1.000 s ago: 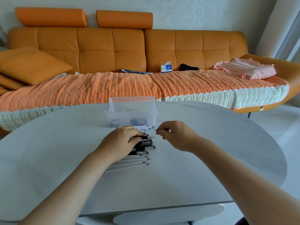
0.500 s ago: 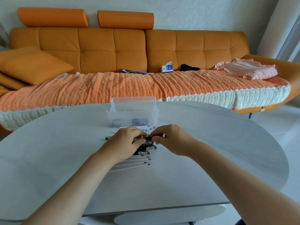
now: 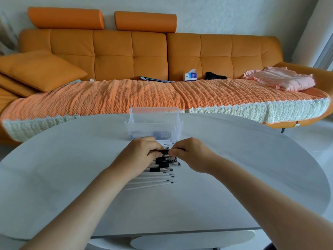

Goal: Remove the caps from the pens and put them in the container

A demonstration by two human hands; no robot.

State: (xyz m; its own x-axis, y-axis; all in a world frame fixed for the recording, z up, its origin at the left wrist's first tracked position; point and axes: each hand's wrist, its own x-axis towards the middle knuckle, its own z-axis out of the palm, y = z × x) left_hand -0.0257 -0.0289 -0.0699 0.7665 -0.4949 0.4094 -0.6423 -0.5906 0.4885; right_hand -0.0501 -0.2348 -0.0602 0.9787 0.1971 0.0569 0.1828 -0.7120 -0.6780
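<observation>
Both hands meet on one black pen (image 3: 164, 152) at the far end of the row of pens (image 3: 158, 179) lying on the grey table (image 3: 72, 168). The left hand (image 3: 142, 156) curls its fingers round the barrel; the right hand (image 3: 191, 154) pinches the other end. The clear plastic container (image 3: 144, 129) stands just behind them.

1. Hands: two, the left hand (image 3: 142, 156) and the right hand (image 3: 191, 154).
2. Container (image 3: 155, 127): one, clear plastic, on the one tabletop (image 3: 234, 177).
3. Black-capped pens (image 3: 165, 161): four in view, counting the top pen (image 3: 164, 152) pinched between both hands.
4. Slim white pens (image 3: 153, 181): four nearest the person; a few more lie by the container, too hidden to count.
5. Sofa (image 3: 111, 56): one, with two headrest rolls (image 3: 65, 18).
6. On the sofa: one tissue box (image 3: 190, 76) and one pink garment (image 3: 281, 78).
</observation>
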